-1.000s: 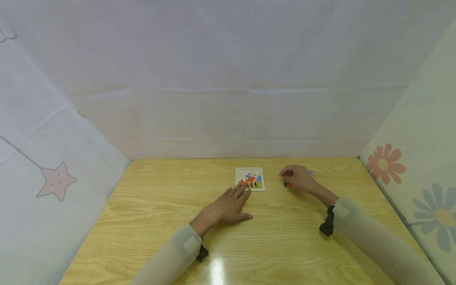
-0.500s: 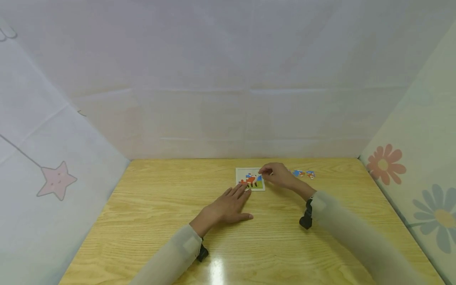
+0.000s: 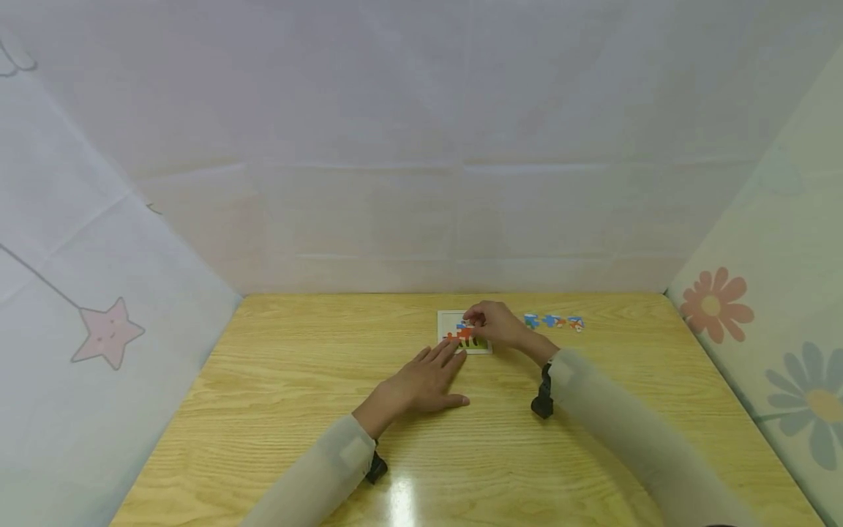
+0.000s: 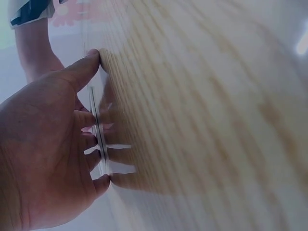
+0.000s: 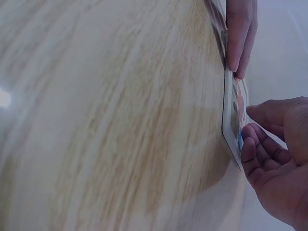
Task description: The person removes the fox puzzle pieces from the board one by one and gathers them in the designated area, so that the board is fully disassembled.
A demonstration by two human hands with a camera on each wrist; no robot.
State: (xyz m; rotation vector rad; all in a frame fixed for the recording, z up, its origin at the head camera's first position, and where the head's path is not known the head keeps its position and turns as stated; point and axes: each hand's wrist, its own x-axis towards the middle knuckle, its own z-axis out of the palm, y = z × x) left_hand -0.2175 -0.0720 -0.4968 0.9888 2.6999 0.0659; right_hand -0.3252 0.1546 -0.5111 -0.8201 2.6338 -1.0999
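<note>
A small white-framed jigsaw puzzle (image 3: 450, 318) lies on the wooden table, with a partly assembled orange animal picture inside. Flat on the table, my left hand (image 3: 420, 382) has its straight fingers over the puzzle's lower edge; in the left wrist view, its fingertips (image 4: 100, 183) rest along that edge. My right hand (image 3: 498, 324) is over the upper right of the picture and pinches a puzzle piece, which its fingers mostly hide. The right wrist view has the thumb and curled fingertips (image 5: 249, 149) right at the puzzle's surface.
To the right of the puzzle, three loose puzzle pieces (image 3: 552, 320) lie in a row near the table's back edge. Pale cloth walls (image 3: 362, 219) surround the wooden table (image 3: 296, 366) at the back and both sides.
My right hand has moved left from the loose pieces to over the puzzle, and the red and black piece is gone from beside the row. The left hand has stayed in place.
</note>
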